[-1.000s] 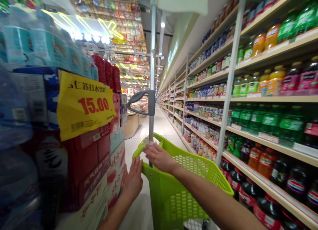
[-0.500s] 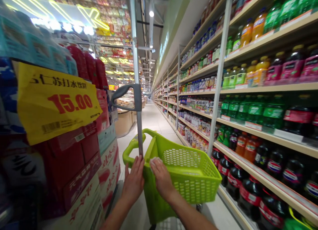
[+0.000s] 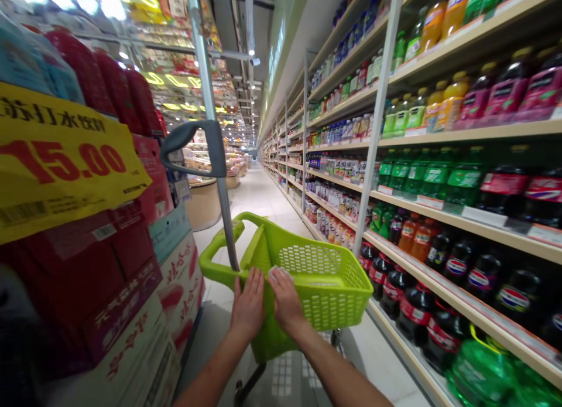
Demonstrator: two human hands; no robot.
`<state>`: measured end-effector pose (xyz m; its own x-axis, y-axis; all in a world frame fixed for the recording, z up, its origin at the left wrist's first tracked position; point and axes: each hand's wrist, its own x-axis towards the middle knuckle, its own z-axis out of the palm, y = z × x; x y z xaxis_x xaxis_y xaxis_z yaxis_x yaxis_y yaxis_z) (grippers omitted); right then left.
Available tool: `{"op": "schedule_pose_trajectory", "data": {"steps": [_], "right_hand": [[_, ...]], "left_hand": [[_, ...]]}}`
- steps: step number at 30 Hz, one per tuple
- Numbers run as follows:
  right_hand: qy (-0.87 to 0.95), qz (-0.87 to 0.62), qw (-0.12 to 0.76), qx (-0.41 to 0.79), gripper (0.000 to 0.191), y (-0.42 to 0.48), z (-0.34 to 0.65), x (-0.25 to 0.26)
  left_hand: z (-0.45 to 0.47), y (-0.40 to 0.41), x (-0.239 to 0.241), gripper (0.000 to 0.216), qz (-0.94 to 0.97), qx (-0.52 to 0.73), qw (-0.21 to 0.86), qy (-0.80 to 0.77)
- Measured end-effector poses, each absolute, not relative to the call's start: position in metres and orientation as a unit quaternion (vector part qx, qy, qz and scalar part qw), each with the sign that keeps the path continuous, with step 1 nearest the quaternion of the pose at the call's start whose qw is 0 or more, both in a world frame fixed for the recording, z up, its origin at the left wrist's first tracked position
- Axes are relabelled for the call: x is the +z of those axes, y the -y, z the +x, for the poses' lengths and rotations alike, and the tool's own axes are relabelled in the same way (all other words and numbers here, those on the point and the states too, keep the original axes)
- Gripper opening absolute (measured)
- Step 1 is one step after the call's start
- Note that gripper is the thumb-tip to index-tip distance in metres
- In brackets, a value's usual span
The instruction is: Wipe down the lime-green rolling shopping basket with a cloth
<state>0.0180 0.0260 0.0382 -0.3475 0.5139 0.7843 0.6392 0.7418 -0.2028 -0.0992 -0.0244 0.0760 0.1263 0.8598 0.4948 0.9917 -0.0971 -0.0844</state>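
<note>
A lime-green plastic shopping basket (image 3: 327,290) rides on a wheeled frame in the aisle before me. My left hand (image 3: 248,306) lies flat against the basket's near wall, fingers stretched upward, open. My right hand (image 3: 285,298) rests beside it on the near rim, fingers flat and together. A small white patch shows under its fingertips; I cannot make out what it is. A grey metal pole (image 3: 219,184) with a grey looped handle (image 3: 193,146) rises from the basket's near left corner, just left of my left hand.
On the left stand stacked red drink cartons (image 3: 132,266) with a yellow 15.00 price sign (image 3: 57,161). Shelves of bottled drinks (image 3: 439,178) line the right side. The tiled aisle floor (image 3: 263,199) runs ahead to a round wooden display (image 3: 202,205).
The basket and my view have moved forward along the aisle. My right hand drew back from the pole's base to the near rim; my left hand rose to lie beside it.
</note>
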Motion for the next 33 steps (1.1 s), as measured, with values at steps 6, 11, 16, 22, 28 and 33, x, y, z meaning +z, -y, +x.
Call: {"op": "schedule_pose_trajectory", "data": {"steps": [6, 11, 16, 22, 28, 33], "right_hand": [[0.824, -0.346, 0.437, -0.102, 0.046, -0.03, 0.033, 0.03], [0.823, -0.344, 0.436, -0.123, 0.043, -0.045, 0.103, -0.003], [0.775, -0.403, 0.474, -0.113, 0.042, -0.051, 0.121, -0.004], [0.82, -0.348, 0.444, -0.099, 0.044, -0.045, 0.054, 0.016], [0.82, -0.389, 0.397, -0.136, 0.048, -0.059, 0.137, -0.008], [0.701, -0.546, 0.438, -0.135, 0.048, -0.065, 0.233, -0.016]], "left_hand": [[-0.103, 0.03, 0.078, 0.054, -0.739, -0.142, 0.169, 0.636], [-0.103, 0.033, 0.077, 0.057, -0.742, -0.142, 0.154, 0.636], [-0.095, 0.033, 0.075, 0.057, -0.733, -0.147, 0.15, 0.647], [-0.1, 0.031, 0.072, 0.058, -0.73, -0.141, 0.196, 0.639], [-0.108, 0.032, 0.074, 0.058, -0.727, -0.153, 0.211, 0.635], [-0.1, 0.028, 0.074, 0.059, -0.715, -0.189, 0.207, 0.641]]}}
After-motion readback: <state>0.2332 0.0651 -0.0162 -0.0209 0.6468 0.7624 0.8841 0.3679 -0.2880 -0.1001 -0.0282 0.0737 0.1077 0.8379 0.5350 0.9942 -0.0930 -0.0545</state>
